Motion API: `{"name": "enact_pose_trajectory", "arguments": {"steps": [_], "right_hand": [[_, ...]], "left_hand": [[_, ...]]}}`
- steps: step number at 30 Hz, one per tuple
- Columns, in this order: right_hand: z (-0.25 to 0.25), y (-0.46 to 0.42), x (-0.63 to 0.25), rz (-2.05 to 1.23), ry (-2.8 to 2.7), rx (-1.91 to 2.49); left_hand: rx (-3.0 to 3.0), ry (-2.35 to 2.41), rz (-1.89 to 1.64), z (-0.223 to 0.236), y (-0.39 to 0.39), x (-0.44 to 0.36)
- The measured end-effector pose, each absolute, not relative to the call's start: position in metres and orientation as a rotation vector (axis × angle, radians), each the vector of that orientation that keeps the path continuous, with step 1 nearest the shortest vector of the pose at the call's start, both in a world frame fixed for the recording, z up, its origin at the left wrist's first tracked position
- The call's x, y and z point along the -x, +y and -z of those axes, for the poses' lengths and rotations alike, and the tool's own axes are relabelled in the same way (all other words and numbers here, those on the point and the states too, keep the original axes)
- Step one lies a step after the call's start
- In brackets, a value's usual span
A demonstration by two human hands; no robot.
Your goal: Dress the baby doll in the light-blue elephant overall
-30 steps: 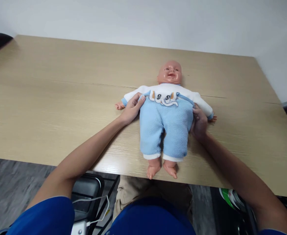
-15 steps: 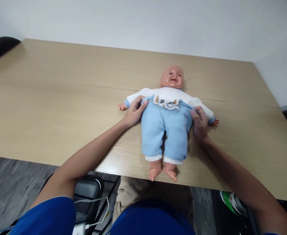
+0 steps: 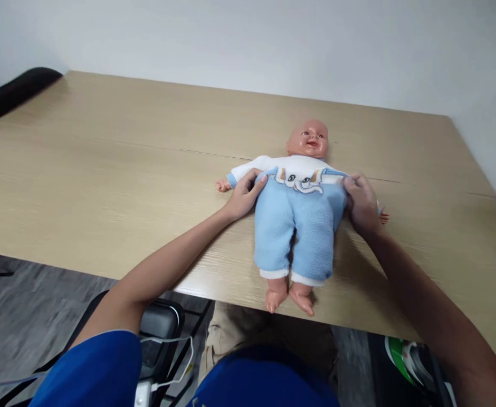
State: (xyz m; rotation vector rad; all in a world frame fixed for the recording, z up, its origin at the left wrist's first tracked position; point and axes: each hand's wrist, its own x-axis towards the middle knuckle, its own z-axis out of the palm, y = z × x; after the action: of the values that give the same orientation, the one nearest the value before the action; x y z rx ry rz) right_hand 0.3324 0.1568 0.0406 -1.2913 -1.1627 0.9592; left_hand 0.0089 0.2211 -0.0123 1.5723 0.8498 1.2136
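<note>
A baby doll lies face up on the table, its bare feet towards me at the front edge. It wears a white long-sleeved top and light blue fleece pants with white cuffs and an elephant face at the top edge. My left hand pinches the waistband at the left side, thumb on top. At the right side, my right hand grips the other end of the waistband, pulled outward and up over the top. Its fingertips are partly hidden behind the fabric.
The wooden table runs up to a pale wall. A black chair back stands at the far left. Below the front edge are a black case, a white cable with a plug, and green and white rolls.
My right hand has moved up and outward, stretching the right side of the waistband higher over the top. My left hand keeps its hold. The whole view has shifted slightly.
</note>
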Motion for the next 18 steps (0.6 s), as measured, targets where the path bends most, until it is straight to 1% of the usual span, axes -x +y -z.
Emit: {"name": "enact_pose_trajectory", "arguments": {"steps": [6, 9, 14, 16, 18], "right_hand": [[-0.041, 0.182, -0.331, -0.939, -1.263, 1.427], [-0.051, 0.187, -0.322, -0.767, -1.346, 1.406], [-0.075, 0.202, -0.291, -0.403, -1.714, 1.378], [-0.084, 0.218, -0.276, -0.344, -1.876, 1.299], [-0.089, 0.241, -0.259, -0.385, -2.042, 1.235]], "left_hand": [[-1.538, 0.848, -1.266, 0.013, 0.220, -0.009], [-1.511, 0.845, -1.313, 0.013, 0.219, -0.009], [-1.569, 0.893, -1.404, 0.012, 0.214, -0.009], [-1.610, 0.930, -1.430, 0.012, 0.212, -0.009], [-1.655, 0.971, -1.470, 0.012, 0.210, -0.009]]}}
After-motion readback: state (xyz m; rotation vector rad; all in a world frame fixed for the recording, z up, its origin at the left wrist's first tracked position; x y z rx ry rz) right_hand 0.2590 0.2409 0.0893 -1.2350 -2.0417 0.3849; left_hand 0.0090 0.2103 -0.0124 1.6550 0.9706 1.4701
